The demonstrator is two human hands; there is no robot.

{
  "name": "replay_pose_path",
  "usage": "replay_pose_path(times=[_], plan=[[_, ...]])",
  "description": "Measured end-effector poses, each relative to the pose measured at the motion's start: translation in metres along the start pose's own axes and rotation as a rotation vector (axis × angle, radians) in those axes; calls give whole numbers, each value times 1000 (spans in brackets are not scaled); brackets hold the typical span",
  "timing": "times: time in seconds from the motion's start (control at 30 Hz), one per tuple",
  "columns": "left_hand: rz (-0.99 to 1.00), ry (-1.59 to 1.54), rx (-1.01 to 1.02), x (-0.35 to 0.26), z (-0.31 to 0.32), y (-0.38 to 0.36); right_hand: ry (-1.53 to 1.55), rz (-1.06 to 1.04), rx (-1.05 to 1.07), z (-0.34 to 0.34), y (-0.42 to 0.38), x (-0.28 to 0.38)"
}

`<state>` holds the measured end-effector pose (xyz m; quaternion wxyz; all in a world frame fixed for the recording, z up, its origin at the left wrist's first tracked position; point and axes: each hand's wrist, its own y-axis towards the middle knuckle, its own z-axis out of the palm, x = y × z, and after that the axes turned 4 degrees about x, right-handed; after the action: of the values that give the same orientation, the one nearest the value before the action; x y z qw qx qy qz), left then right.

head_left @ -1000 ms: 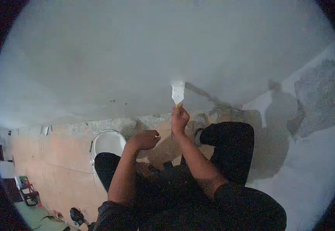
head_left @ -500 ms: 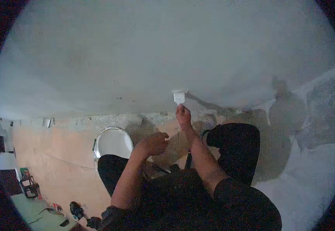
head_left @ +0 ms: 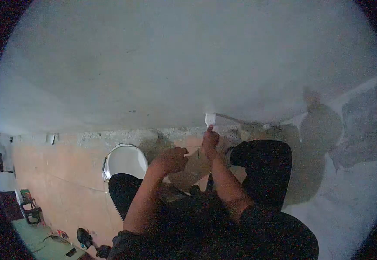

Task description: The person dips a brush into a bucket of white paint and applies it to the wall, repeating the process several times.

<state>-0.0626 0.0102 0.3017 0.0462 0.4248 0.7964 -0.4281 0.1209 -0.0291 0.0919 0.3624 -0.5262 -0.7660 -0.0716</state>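
white tool (head_left: 210,118), jutting past right-hand fingers (head_left: 210,131) (against wall (head_left: 175,65))

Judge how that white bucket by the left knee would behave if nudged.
The bucket may be heavy if the pale surface inside is paint; depth is unclear. Standing mouth-up on the floor, it would probably slide or tip before rolling.
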Motion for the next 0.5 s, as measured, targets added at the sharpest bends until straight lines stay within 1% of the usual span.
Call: replay_pose_path(times=[0.03,0.07,0.1,0.13,0.17,0.2,0.23,0.27,0.3,0.33,0.37,0.43,0.47,0.5], plan=[[72,-72,-147,14,18,6,69,-20,-5,-18,-6,18],[79,-69,-152,17,20,9,138,-41,-8,-39,-15,43],[111,-12,-110,19,20,11,396,161,5,-63,-32,71],[144,39,-68,18,16,11,395,156,-3,-80,-40,83],[147,43,-73,14,11,8,451,31,-40,-90,-46,88],[81,-25,-32,5,2,0,506,-95,-75,-93,-48,88],[15,-94,11,-1,-3,-5,796,-162,-35,-89,-44,83],[16,-93,5,13,13,6,798,-167,-36,-88,-43,81],[116,-33,-55,38,38,26,918,-225,-71,-95,-48,88],[215,26,-115,39,39,27,1037,-282,-105,-97,-49,90],[216,28,-119,38,42,27,1038,-287,-105,-99,-45,89],[69,-72,-48,0,9,-7,786,-504,-62,-92,-26,81],[68,-71,-47,-3,8,-10,787,-503,-61,-90,-22,82],[124,-114,-109,-6,7,-14,703,-445,-2,-87,-18,83]])
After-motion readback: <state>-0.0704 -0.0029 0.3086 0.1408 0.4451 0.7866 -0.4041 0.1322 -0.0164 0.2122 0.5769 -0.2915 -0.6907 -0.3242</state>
